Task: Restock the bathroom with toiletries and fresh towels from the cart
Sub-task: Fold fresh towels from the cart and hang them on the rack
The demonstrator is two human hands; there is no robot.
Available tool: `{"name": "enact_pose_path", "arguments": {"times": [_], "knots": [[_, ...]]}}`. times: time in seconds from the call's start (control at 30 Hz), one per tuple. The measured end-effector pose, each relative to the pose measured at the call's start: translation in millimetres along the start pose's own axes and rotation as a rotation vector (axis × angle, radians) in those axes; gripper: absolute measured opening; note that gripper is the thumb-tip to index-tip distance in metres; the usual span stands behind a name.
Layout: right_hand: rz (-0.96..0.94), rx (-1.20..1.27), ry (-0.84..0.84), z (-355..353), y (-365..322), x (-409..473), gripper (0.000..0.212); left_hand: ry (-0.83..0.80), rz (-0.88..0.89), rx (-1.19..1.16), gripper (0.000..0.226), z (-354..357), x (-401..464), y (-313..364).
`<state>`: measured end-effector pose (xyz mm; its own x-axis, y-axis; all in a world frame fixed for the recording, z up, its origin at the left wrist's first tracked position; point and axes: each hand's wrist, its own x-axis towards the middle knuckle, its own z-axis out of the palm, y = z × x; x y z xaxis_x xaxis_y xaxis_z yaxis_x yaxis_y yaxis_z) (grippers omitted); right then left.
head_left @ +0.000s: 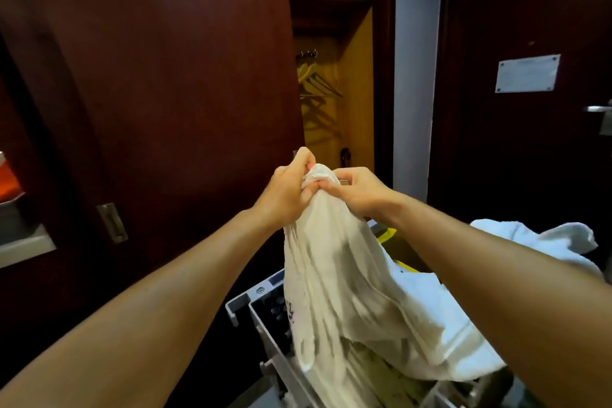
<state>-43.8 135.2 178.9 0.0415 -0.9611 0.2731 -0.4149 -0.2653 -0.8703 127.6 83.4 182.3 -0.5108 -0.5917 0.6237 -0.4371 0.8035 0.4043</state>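
A white towel point(334, 275) hangs in long folds from both my hands, lifted above the cart point(261, 318). My left hand point(286, 190) pinches its top edge from the left. My right hand point(359, 190) grips the same bunched top edge from the right, close against the left. The towel's lower end still rests in the cart's metal tray. More white towels point(543, 242) lie piled on the cart at the right, behind my right forearm.
A dark red sliding wardrobe door point(159, 93) with a recessed handle point(112, 223) stands left. Behind it an open closet with hangers point(314, 83). A dark door with a notice point(528, 73) and lever handle point(599, 108) is on the right.
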Motion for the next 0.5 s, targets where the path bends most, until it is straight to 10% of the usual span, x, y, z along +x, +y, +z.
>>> {"name": "enact_pose_path", "arguments": {"times": [0.3,0.5], "knots": [[-0.044,-0.188,0.289,6,23,-1,0.024,-0.019,-0.167,-0.089,0.036,18,-7,-1],[0.030,-0.114,0.521,-12,38,-10,0.024,-0.512,-0.445,-0.020,0.059,35,-47,-36]]}}
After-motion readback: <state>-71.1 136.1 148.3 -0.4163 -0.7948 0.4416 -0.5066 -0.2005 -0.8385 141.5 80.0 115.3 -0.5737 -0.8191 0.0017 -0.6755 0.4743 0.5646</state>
